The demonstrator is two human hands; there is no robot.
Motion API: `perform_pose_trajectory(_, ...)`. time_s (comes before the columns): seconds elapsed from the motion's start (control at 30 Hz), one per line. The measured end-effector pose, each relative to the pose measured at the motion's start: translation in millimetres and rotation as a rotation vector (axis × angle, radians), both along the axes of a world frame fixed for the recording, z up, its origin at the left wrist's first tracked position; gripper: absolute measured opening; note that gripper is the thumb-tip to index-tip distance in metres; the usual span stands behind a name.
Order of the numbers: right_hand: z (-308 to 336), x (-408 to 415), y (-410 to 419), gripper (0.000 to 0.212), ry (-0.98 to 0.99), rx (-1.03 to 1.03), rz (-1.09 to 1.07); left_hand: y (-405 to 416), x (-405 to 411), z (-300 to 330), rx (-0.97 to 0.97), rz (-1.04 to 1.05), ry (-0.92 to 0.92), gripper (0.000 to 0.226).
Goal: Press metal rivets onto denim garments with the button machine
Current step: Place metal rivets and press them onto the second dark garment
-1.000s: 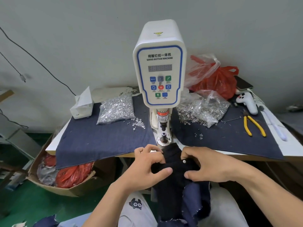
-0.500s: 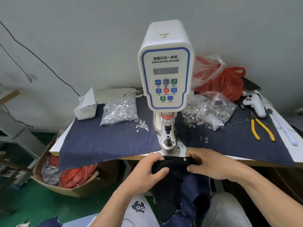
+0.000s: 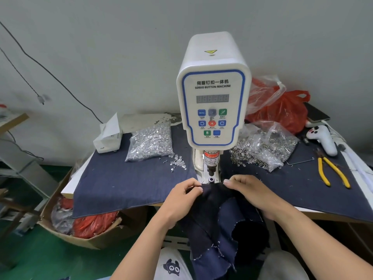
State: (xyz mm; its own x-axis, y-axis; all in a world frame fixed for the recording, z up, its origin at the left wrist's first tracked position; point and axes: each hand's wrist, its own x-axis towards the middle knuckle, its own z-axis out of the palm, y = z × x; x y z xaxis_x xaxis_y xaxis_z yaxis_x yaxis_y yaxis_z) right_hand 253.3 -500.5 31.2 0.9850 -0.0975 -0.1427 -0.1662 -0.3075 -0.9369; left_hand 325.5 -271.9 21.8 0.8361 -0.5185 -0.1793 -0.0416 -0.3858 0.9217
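dark navy denim garment (image 3: 214,217), white machine (image 3: 213,63) — blue-trimmed

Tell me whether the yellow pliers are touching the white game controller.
Apart. The head view shows the yellow pliers lying nearer the table's front than the white game controller, with a strip of bare denim mat between them.

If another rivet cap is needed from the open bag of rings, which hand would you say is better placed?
Probably the right hand: the bag of rings lies on its side of the button machine.
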Motion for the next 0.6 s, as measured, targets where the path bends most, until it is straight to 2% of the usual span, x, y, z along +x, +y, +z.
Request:
perform_pose_trajectory(0.23, -9, 7, -8, 0.042, -0.003, 0.058, 0.014, -3, 8, -8, -0.027, 0.008, 0.003, 0.023)
perform_pose_trajectory(0.33, -9, 5, -11, 0.077, -0.031, 0.013, 0.018, -2, 9, -9, 0.0, -0.008, -0.081, 0.022)
perform_pose_trajectory(0.4, -8, 6, -9, 0.09, -0.025, 0.028, 0.017, -2, 11, -9, -0.007, 0.001, -0.102, 0.021)
perform_pose_trajectory(0.47, -11, 10, -7, 0.084, -0.001, 0.08, 0.002, -2, 12, -10, -0.008, 0.009, -0.107, 0.022)
perform_pose_trajectory(0.6, -12, 16, -2, 0.069, 0.015, 0.041, -0.087, -5, 17, -14, 0.015, 0.043, -0.126, 0.024)
